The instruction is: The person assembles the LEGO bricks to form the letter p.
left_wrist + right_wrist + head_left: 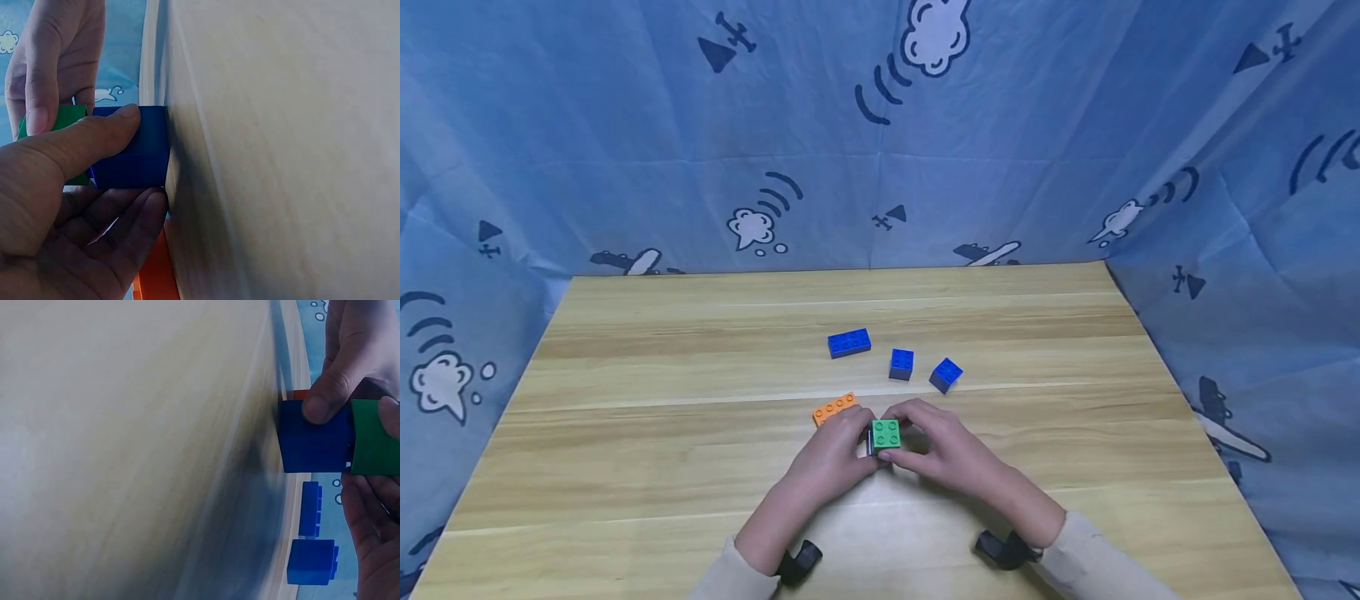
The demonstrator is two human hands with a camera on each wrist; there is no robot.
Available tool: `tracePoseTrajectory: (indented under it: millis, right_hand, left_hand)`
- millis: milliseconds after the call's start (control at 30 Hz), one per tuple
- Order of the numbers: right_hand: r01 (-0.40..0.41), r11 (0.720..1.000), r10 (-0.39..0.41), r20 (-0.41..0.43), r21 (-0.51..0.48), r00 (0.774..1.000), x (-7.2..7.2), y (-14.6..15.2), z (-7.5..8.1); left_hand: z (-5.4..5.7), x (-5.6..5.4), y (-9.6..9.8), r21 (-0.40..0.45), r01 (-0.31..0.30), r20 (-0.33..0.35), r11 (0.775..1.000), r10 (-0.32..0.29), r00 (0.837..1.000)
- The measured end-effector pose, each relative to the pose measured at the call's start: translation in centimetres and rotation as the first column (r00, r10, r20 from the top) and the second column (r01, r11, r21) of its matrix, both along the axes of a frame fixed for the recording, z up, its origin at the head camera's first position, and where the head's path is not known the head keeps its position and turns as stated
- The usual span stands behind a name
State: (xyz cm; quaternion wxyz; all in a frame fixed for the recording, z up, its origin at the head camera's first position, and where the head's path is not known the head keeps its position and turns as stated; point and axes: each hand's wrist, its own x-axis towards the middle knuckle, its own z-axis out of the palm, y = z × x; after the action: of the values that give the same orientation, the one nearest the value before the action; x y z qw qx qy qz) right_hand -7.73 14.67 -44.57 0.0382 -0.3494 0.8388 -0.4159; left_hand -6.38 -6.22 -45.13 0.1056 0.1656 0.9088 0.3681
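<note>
A green toy brick [886, 433] sits over a blue toy brick [134, 156] close to the table. My left hand [838, 454] holds the blue brick between thumb and fingers. With thumb and fingers on opposite sides, my right hand [943, 446] grips the green brick [372, 437]. In the right wrist view, a thin gap with studs shows between the two bricks, and the green one looks slightly tilted. An orange brick [833, 407] lies just beyond the left hand, partly hidden by it.
Further back on the wooden table [662, 375] lie a long blue brick [849, 343], a small blue brick [902, 364] and another small blue brick [946, 375] turned at an angle. A blue patterned cloth [820, 125] hangs behind the table's far edge.
</note>
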Motion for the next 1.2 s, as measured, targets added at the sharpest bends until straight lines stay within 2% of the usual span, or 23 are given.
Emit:
tracePoseTrajectory:
  millis: [367, 567, 1200]
  right_hand:
    - [-0.005, 1.000, 0.005, -0.029, 0.012, 1.000, -0.05, -0.38, 0.19]
    - [-0.003, 0.999, 0.004, -0.020, 0.040, 1.000, -0.12, -0.51, 0.42]
    - [-0.021, 0.999, 0.020, 0.021, 0.036, 1.000, -0.34, -0.32, -0.03]
  left_hand:
    - [-0.04, 0.15, 0.05, 0.009, -0.011, 0.001, 1.000, 0.011, 1.000]
    - [-0.02, 0.05, -0.05, 0.011, -0.015, 0.020, 1.000, 0.015, 1.000]
    - [0.03, 0.11, -0.05, 0.018, -0.006, 0.012, 1.000, 0.006, 1.000]
